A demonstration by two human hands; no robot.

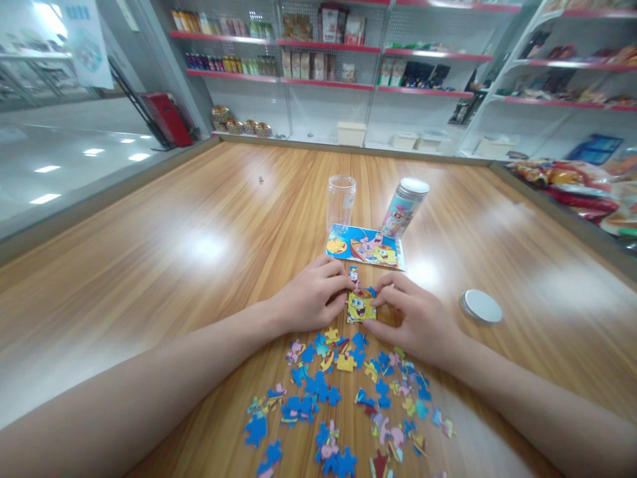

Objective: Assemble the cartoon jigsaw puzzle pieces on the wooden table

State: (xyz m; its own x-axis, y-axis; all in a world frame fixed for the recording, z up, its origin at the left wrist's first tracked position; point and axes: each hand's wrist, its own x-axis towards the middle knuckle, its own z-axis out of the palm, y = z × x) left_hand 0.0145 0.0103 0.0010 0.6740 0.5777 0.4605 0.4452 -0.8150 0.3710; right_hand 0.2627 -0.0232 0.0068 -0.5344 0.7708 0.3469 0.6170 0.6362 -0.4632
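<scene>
A small block of joined jigsaw pieces point(359, 308) with a yellow cartoon face lies flat on the table between my hands. My left hand point(318, 292) is at its upper left, fingers curled together, the fingertips on a jigsaw piece point(353, 273) at the block's top edge. From the right, my right hand point(411, 315) holds the block's side, thumb at the lower corner and fingers near the upper one. Just beyond lies a picture card point(365, 247) with the cartoon scene. Many loose jigsaw pieces point(318, 388), mostly blue, are scattered nearer to me.
A clear plastic jar point(341, 202) stands behind the card, beside a printed canister point(405, 207) with a silver lid. A round silver lid point(482, 307) rests right of my right hand. Shelves with goods point(328, 46) line the back; snack packets point(582, 189) lie at far right.
</scene>
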